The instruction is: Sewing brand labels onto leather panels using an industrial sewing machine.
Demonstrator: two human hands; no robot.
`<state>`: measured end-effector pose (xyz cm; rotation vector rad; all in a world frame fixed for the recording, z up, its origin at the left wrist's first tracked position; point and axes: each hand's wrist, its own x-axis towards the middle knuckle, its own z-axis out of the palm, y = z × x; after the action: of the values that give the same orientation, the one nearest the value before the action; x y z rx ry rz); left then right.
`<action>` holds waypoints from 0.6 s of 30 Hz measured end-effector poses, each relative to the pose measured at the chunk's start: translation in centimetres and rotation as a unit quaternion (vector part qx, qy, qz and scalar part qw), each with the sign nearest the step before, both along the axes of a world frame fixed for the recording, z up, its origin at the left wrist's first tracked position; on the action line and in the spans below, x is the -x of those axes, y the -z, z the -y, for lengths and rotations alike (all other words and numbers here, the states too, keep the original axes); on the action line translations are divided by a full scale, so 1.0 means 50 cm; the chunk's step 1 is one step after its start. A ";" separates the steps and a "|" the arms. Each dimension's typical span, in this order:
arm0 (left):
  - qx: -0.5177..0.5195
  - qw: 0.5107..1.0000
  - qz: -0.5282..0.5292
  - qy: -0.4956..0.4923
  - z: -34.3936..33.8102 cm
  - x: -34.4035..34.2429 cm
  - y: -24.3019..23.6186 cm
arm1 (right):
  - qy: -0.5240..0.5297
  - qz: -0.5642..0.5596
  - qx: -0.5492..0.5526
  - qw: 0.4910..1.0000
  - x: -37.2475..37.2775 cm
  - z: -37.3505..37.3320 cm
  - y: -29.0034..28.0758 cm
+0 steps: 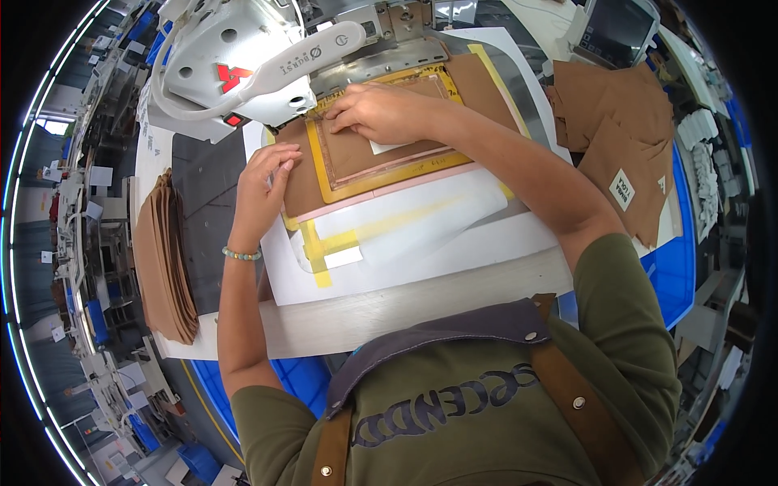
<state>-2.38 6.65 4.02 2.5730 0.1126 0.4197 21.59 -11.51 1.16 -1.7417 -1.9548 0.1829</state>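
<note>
A brown fabric piece (300, 194) lies flat under the sewing machine, with a yellow rectangular frame (381, 188) on top of it. My right hand (381, 113) reaches inside the frame, its bent fingers down on the fabric near the machine's needle area. Under that palm a white label (393, 148) shows in part; the rest is covered. My left hand (271, 172) rests at the fabric's left edge beside the frame, its fingers stretched out and holding nothing.
The white machine head (243, 49) with a lamp (312, 58) overhangs the frame. Brown fabric pieces are stacked at left (166, 259); others lie at right (624, 154), some with white labels. A screen (620, 31) stands far right. White paper (421, 251) with yellow tape lies nearer me.
</note>
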 end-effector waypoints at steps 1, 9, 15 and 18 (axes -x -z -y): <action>0.001 1.000 0.001 -0.002 0.013 -0.001 -0.005 | -0.002 0.001 0.001 1.000 0.001 0.001 0.001; -0.098 0.991 -0.025 0.086 0.093 -0.028 -0.011 | 0.129 0.085 0.088 0.984 -0.054 0.150 -0.106; -0.178 0.980 -0.019 0.084 0.098 -0.062 0.027 | 0.178 0.271 0.079 0.943 -0.023 0.251 -0.045; -0.211 0.974 -0.024 0.075 0.099 -0.075 0.045 | 0.218 0.257 0.091 0.937 -0.010 0.258 -0.022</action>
<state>1.35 1.68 1.76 2.9838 -0.1712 0.3532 22.11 -24.41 2.24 -2.4913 -1.8547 -0.2873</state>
